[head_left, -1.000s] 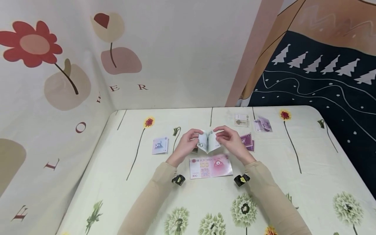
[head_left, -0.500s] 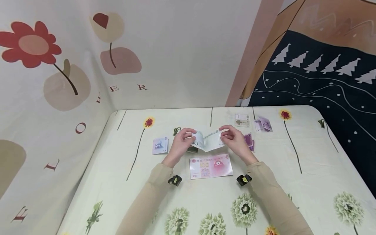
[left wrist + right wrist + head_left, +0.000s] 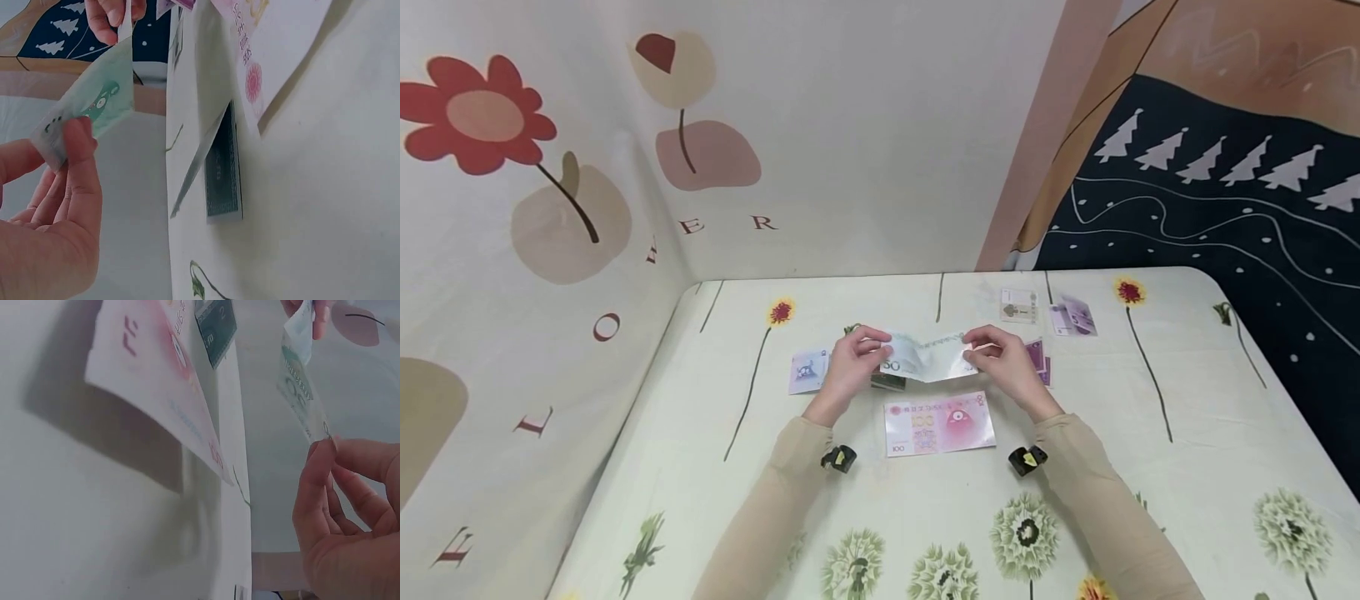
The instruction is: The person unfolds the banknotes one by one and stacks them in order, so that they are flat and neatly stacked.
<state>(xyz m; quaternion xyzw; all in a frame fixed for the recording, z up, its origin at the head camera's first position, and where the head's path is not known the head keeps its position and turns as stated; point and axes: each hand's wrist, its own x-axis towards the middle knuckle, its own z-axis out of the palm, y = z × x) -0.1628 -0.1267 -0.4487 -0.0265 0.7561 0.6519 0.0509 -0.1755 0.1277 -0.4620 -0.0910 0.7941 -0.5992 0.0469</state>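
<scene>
A green-and-white note marked 50 (image 3: 928, 360) is stretched between both hands, its middle still creased. The left hand (image 3: 848, 367) pinches one short end between thumb and fingers; the right hand (image 3: 1009, 364) pinches the other. In the left wrist view the note (image 3: 109, 100) is held up off the table by the left hand (image 3: 59, 206). The right wrist view shows the right hand (image 3: 350, 512) gripping a corner of the note (image 3: 300, 387). Nearer the person, a pink 100 note (image 3: 938, 425) lies on the table. A dark green folded note (image 3: 889, 382) lies partly behind the held note.
A bluish folded note (image 3: 807, 372) lies left of the left hand. Dark purple notes (image 3: 1043, 367) are beside the right hand. Farther back lie a pale note (image 3: 1018, 307) and a light purple folded note (image 3: 1072, 317). A flower-printed cloth (image 3: 700, 517) covers the table.
The hands have moved apart, the left one further left and the right one slightly right. The note between them has opened from a sharp fold to nearly flat.
</scene>
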